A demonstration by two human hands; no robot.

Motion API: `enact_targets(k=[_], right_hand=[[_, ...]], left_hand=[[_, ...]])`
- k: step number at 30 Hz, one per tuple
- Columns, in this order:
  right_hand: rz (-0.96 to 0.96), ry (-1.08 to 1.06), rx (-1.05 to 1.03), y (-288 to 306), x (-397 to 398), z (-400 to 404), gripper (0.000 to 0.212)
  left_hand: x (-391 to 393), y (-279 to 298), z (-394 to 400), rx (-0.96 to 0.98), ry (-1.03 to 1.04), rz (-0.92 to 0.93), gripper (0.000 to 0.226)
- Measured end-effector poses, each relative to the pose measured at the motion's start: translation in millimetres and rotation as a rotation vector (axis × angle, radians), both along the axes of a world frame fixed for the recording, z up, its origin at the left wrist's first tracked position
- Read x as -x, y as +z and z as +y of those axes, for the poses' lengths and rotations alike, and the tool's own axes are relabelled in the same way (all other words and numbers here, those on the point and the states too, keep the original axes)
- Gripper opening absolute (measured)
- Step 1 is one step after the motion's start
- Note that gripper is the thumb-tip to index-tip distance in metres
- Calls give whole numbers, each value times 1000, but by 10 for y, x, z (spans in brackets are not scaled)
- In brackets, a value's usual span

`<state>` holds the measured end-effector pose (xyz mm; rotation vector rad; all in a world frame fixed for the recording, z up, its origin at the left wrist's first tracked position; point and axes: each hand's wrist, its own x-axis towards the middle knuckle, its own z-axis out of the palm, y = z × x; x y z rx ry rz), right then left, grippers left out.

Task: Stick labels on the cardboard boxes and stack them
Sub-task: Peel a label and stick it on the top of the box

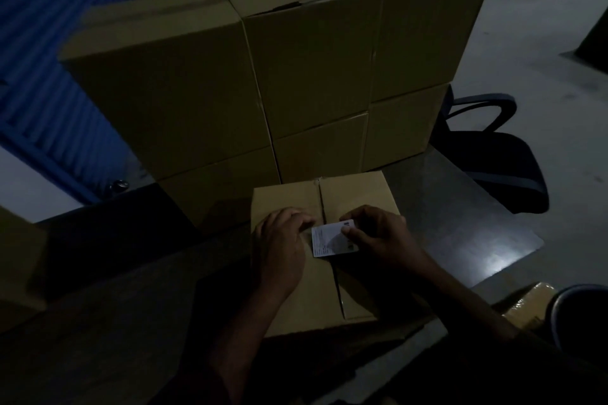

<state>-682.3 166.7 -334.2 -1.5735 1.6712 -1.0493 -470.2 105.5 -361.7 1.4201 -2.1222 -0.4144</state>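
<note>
Dim light over everything, so I read what I can. At the far left I see a blue corrugated wall [49, 76]. Next comes the stacked wall of cardboard boxes [197, 92] at the back of the bench [460, 223] — three columns, two high, sides touching.

In front of that stack sits a smaller cardboard box [289, 289], flaps closed with the seam running away from me. My left hand [279, 246] lies palm down on the left flap, forearm coming up from the lower middle of the view; its fingers bend loosely over the cardboard, fingertips reaching to the left edge of the label and holding nothing.

The white label [330, 240] lies across the seam, on top of the box, between both hands. My right hand [378, 233] comes in from the lower right, wrist angled inward — thumb and curled fingers pinch the label's right edge.

Further right, a dark office chair [493, 158] stands on the grey floor [543, 26] just beside the bench.
</note>
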Motion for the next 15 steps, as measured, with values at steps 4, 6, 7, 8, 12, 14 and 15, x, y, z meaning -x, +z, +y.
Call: enact_targets(k=[4,6,7,8,12,14,15], right_hand=[[-53,1,1,-5,1,16,14],[-65,4,3,-5,0,26,10],[-96,9,-4,-3,-5,30,9],[-148,17,-12,2,-16,34,9],[-253,23,-10,6,-42,37,11],[-250,26,-8,12,-34,47,10],[-238,21,-9,8,-30,52,10]], left_hand=[[-1,17,5,-3,-9,43,48],[0,34,9,-13,-4,57,50],[-3,30,5,-17,1,59,50],[-8,27,4,-21,3,63,51],[-20,14,0,-14,-9,91,53],[-20,18,2,-22,-8,102,54],[-21,25,7,-28,-6,102,54]])
